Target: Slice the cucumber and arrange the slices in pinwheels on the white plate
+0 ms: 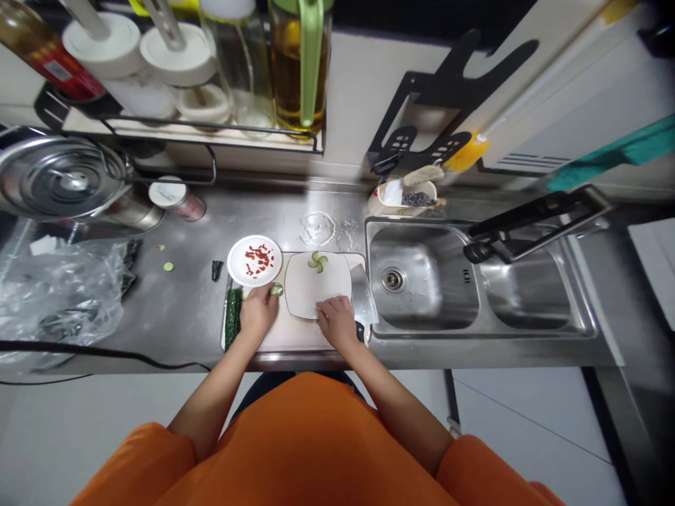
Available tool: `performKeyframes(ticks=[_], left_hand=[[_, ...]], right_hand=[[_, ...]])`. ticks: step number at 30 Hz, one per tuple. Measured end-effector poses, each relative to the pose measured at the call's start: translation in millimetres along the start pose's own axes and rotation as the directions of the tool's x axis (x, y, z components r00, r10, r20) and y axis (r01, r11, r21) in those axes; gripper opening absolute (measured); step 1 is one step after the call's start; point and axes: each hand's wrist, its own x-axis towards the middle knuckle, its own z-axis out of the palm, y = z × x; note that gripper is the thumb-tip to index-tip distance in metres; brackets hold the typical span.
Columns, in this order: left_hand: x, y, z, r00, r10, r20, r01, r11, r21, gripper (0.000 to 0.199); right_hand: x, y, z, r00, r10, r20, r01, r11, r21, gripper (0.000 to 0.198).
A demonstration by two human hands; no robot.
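My left hand [258, 313] is closed at the fingertips around a few pale green cucumber slices [276, 289], on the left part of the white cutting board [287, 340]. A square white plate [316, 299] lies on the board, with several curved cucumber slices [317, 261] fanned out near its far edge. My right hand [338, 323] bends its fingers over the plate's near right rim. Left of my left hand lies a dark green cucumber piece [232, 320]. Beyond it, a round white plate [238, 275] bears small red pieces. A cleaver [363, 299] rests right of the square plate.
Right of the board is a double steel sink [422, 302] with a black faucet [522, 218]. A plastic bag [68, 281] and lidded steel pot [74, 179] stand at left. A cucumber end [168, 266] lies on the counter. Bottles and jars fill a wall rack [211, 126].
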Motion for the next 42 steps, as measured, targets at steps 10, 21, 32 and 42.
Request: performKeyframes(ticks=[10, 21, 32, 42], left_hand=[[2, 3, -2, 1.000, -0.013, 0.013, 0.013, 1.000, 0.020, 0.017], [-6, 6, -12, 0.978, -0.207, 0.041, 0.210, 0.973, -0.092, 0.026], [0, 15, -15, 0.930, -0.360, 0.074, 0.367, 0.909, -0.196, 0.023], [-3, 6, -19, 0.939, -0.334, 0.082, 0.341, 0.871, -0.353, 0.024]], right_hand=[[9, -16, -1, 0.998, -0.016, 0.067, 0.016, 1.000, 0.011, 0.022], [37, -50, 17, 0.986, -0.100, 0.134, 0.107, 0.993, -0.046, 0.021], [68, -79, 46, 0.994, -0.008, 0.107, 0.028, 0.982, -0.189, 0.021], [70, -74, 42, 0.993, 0.028, 0.112, -0.029, 1.000, 0.005, 0.010]])
